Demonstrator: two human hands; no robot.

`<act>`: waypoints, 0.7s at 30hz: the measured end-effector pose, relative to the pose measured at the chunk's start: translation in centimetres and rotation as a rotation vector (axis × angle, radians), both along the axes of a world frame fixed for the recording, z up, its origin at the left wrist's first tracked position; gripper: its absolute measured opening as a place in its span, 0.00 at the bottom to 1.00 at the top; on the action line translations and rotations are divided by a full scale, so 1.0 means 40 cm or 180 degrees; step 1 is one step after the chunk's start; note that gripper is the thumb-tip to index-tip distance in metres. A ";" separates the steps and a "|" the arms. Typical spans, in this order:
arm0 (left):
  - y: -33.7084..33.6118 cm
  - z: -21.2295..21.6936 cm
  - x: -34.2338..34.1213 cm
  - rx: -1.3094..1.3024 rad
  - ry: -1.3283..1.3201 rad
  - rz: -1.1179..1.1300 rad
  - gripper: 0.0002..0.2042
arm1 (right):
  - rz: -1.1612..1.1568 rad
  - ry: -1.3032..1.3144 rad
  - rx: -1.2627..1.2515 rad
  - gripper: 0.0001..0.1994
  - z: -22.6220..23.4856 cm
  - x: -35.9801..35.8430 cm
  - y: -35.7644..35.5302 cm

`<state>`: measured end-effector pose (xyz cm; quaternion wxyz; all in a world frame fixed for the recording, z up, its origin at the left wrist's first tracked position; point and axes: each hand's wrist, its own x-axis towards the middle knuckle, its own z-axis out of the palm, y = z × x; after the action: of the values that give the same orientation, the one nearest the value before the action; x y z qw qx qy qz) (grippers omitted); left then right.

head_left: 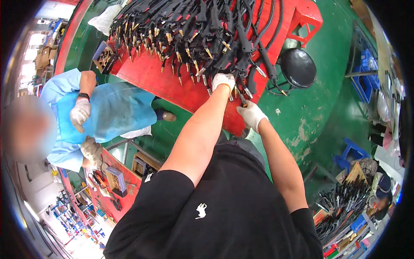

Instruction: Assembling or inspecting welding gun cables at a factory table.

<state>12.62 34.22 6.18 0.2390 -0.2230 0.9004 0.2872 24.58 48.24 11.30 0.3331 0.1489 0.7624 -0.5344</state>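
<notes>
Many black welding torches (172,26) with brass and silver tips are heaped on a red table (146,73). At the pile's near edge my gloved left hand (223,80) is closed around the neck end of one welding torch (225,62); the fingers are partly hidden. Just right of it, my gloved right hand (252,115) grips a dark hand tool (243,100), perhaps pliers, its far end close to the torch tips. Both hands wear white gloves, and the exact contact between tool and torch is too small to make out.
A co-worker in a blue apron (116,105) stands at left, wearing gloves. A black round stool (298,67) and a red stool (305,19) stand right of the table. Another red bench (129,196) holds tools at lower left. Black parts (345,203) are heaped at lower right.
</notes>
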 end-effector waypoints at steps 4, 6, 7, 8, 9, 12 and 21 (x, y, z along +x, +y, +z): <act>-0.015 -0.022 -0.008 -0.0123 0.0168 -0.0191 0.23 | -0.0874 -0.1197 -0.1259 0.12 0.039 0.008 0.009; -0.018 -0.033 -0.011 -0.0422 0.0212 -0.0034 0.23 | -0.0576 -0.1185 -0.1433 0.11 0.050 0.077 0.034; -0.093 -0.075 -0.039 -0.0752 0.0206 -0.0680 0.22 | -0.0420 -0.1239 -0.1496 0.11 0.069 0.120 0.035; -0.172 -0.120 -0.053 -0.1094 0.0166 -0.1281 0.21 | -0.0220 -0.1314 -0.1556 0.11 0.079 0.156 0.037; -0.122 -0.095 -0.036 -0.0637 0.0208 -0.0545 0.22 | -0.0848 -0.1488 -0.1611 0.10 0.061 0.209 0.063; -0.021 0.036 0.008 -0.0185 0.0264 0.0215 0.25 | -0.1536 -0.1394 -0.1312 0.10 0.041 0.271 0.114; -0.046 0.094 0.266 0.2079 0.0232 0.0912 0.23 | -0.0290 -0.0412 -0.0303 0.16 0.065 0.249 0.085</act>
<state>23.26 32.36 9.92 0.2227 -0.2483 0.7286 0.5982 34.53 51.64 13.91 0.3638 0.2016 0.7055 -0.5739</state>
